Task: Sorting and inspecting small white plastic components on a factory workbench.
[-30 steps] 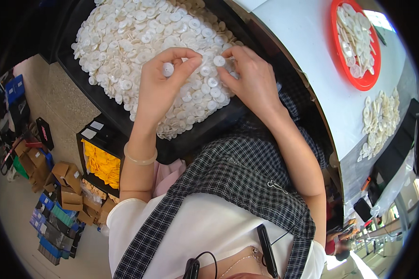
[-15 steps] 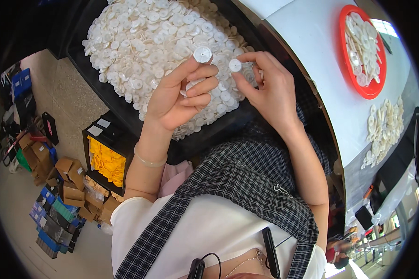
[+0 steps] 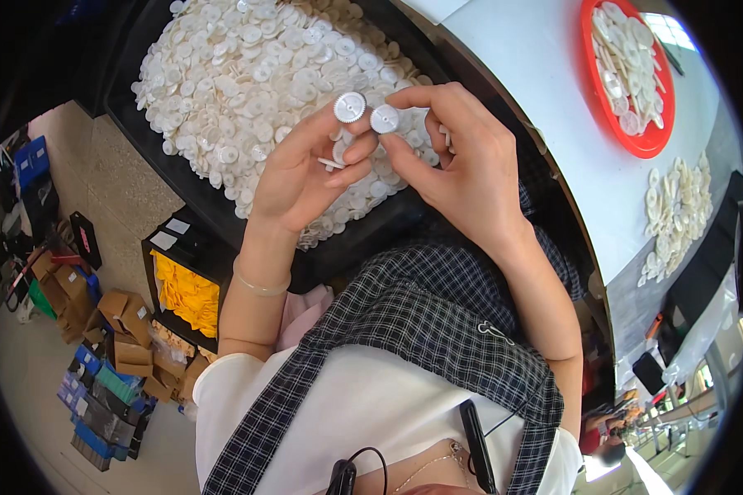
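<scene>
Workshop clutter fills the edges of the head view: cardboard boxes (image 3: 128, 330) and blue crates on the floor to the person's left, a bin of yellow material (image 3: 188, 290) below the work, and a pale table (image 3: 545, 124) to the right carrying a red tray (image 3: 631, 74) of white parts and a loose spread of more white parts (image 3: 677, 219).

Under both hands sits a black tray (image 3: 182, 177) heaped with white gear wheels (image 3: 248, 74), many hundreds of them, lying just beneath and beyond the fingers.

The left hand (image 3: 305, 177) is raised over the heap, thumb and forefinger closed on one small gear (image 3: 350, 106), its flat face turned up toward the camera. Another white piece (image 3: 330, 162) seems tucked against the lower fingers of that hand, though it is too small to be sure what it is. The right hand (image 3: 462, 165) pinches a second gear (image 3: 385, 119) between thumb and forefinger. The two gears sit side by side at the fingertips, touching or nearly so; which one cannot tell.

As for progress, I judge the work to be early or mid-run: two pieces are lifted clear, the heap looks barely dented, and the sorted parts on the table are few beside it.
</scene>
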The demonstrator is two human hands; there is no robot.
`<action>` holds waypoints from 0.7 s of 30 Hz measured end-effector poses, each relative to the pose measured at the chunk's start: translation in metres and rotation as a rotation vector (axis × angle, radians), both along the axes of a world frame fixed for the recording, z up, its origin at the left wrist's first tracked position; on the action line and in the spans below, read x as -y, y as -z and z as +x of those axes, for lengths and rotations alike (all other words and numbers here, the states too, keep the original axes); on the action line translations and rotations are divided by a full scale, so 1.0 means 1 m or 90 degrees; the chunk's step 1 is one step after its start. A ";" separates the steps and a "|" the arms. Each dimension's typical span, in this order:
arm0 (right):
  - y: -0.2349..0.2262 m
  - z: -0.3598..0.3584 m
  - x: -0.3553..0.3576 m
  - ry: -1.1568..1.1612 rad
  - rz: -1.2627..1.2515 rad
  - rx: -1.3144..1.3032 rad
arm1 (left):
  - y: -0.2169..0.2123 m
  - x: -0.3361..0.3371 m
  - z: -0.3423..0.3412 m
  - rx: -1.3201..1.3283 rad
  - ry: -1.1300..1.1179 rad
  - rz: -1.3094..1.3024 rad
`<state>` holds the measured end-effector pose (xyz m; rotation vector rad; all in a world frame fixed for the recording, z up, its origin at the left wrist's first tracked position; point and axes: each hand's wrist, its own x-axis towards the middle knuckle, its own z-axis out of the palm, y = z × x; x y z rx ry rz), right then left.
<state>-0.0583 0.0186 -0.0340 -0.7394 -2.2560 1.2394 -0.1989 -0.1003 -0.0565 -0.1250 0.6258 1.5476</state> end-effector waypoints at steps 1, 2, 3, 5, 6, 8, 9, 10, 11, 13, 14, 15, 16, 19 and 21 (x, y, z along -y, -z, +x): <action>-0.001 0.000 0.000 -0.002 -0.009 0.001 | 0.001 0.001 0.001 0.011 0.001 -0.001; -0.002 0.001 0.000 -0.002 -0.009 0.000 | 0.002 0.001 0.001 0.011 0.002 -0.001; -0.002 0.001 0.000 -0.006 -0.006 -0.005 | 0.004 0.002 0.000 0.023 0.004 0.009; -0.004 0.002 0.000 -0.010 -0.002 -0.009 | 0.006 0.003 0.000 0.036 0.005 0.019; -0.004 0.002 0.000 -0.009 -0.003 -0.009 | 0.006 0.004 0.000 0.033 0.006 0.020; -0.004 0.002 0.000 -0.009 -0.005 -0.009 | 0.007 0.005 -0.001 0.030 0.006 0.020; -0.003 0.003 -0.002 -0.032 -0.048 -0.013 | 0.006 0.004 -0.002 0.053 0.006 0.039; -0.001 0.005 -0.005 -0.054 -0.091 -0.018 | 0.006 0.002 -0.004 0.076 0.007 0.058; 0.004 0.007 -0.007 -0.054 -0.092 -0.017 | 0.006 0.001 -0.006 0.077 0.007 0.058; 0.017 0.014 -0.013 -0.152 -0.370 -0.185 | 0.004 0.001 -0.013 0.041 -0.052 0.113; 0.016 0.017 -0.016 -0.154 -0.370 -0.185 | 0.002 0.004 -0.018 0.041 -0.054 0.113; 0.015 0.019 -0.020 -0.178 -0.564 -0.191 | 0.000 0.009 -0.026 -0.005 -0.056 0.101; 0.014 0.021 -0.022 -0.196 -0.758 -0.194 | -0.003 0.009 -0.030 -0.049 -0.055 0.088; 0.021 0.018 -0.024 -0.206 -0.757 -0.225 | -0.003 0.007 -0.042 -0.136 -0.041 0.094; 0.029 0.013 -0.025 -0.194 -0.745 -0.168 | -0.007 0.009 -0.038 -0.335 -0.041 0.028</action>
